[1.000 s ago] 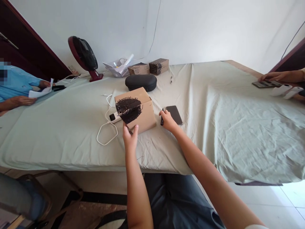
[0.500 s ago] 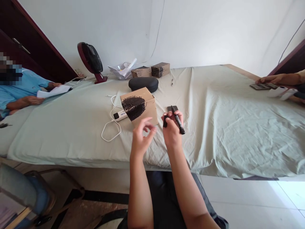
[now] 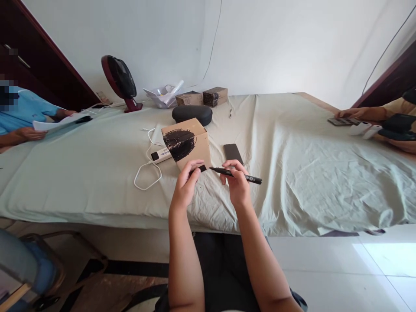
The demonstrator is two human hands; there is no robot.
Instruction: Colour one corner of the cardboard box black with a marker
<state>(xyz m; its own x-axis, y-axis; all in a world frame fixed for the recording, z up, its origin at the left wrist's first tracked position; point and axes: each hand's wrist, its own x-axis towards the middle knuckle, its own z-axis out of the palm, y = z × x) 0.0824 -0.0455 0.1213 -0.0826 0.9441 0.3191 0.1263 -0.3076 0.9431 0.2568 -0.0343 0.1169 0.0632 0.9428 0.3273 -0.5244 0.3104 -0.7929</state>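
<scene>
My left hand (image 3: 186, 185) pinches a black marker cap (image 3: 202, 168) in front of the cardboard box. An uncapped black marker (image 3: 250, 178) lies in the fingers of my right hand (image 3: 238, 184), its tip pointing left at the cap with a small gap between them. The cardboard box (image 3: 202, 149) stands just beyond my left hand and bears a large scribbled black patch (image 3: 179, 143). Flat on the cloth behind my right hand is a dark phone (image 3: 232, 152).
Behind the box sit a black case (image 3: 192, 115), two taped cartons (image 3: 215, 96), a plastic basket (image 3: 162, 99) and a fan (image 3: 121, 80). A power strip (image 3: 160, 156) with a white cable lies left. People sit at both sides, one holding papers (image 3: 53, 123).
The cap has passed from my right hand to my left. My right hand has turned the marker so its tip points left, and the phone shows more fully.
</scene>
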